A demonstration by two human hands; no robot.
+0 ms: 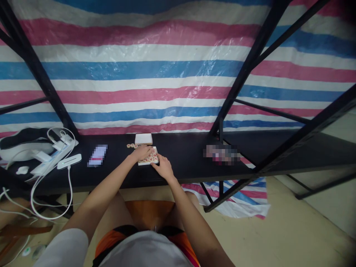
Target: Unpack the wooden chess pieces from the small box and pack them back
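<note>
Left hand (143,152) lies over round pieces (152,158) in the box (146,163), grip not discernible. Right hand (164,167), fingers extended, braces the box's near corner, likely steadying it. Lid (144,139) sits just behind the box.

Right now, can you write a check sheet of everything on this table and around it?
Surface: black table, mostly bare in the middle.
Job's things: white box of round pieces; white lid behind it; loose pieces left of the lid.
Clutter: power strip, white gadget, dark pouch at left; left blurred thing, right blurred thing.
Hands: left hand lies over the box; right hand touches its near corner; grip too small to tell.
Cables: white cables loop off the left edge.
Surroundings: striped tarp behind, black metal frame, pale floor.
</note>
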